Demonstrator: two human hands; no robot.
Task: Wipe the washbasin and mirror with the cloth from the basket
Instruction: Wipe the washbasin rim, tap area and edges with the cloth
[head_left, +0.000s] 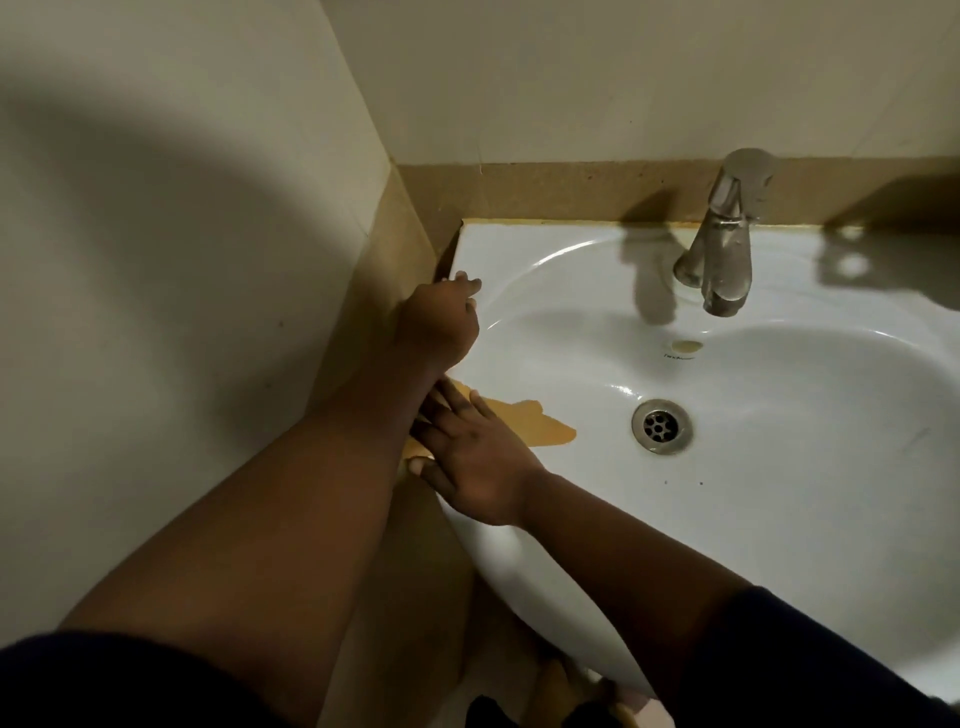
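The white washbasin (779, 467) fills the right half of the head view. A yellow cloth (540, 426) lies flat on its left inner slope, left of the drain (661, 426). My right hand (472, 462) presses on the cloth with straight, spread fingers that point left, covering the cloth's left part. My left hand (441, 322) rests on the basin's left rim near the back corner, fingers loosely bent onto the top surface and holding nothing. My left forearm crosses over the right fingertips. No mirror shows in this view.
A chrome tap (722, 244) stands at the back of the basin. A brown tiled ledge (545, 192) runs behind and along the left side, with pale walls above. The floor lies dark below the basin's front edge.
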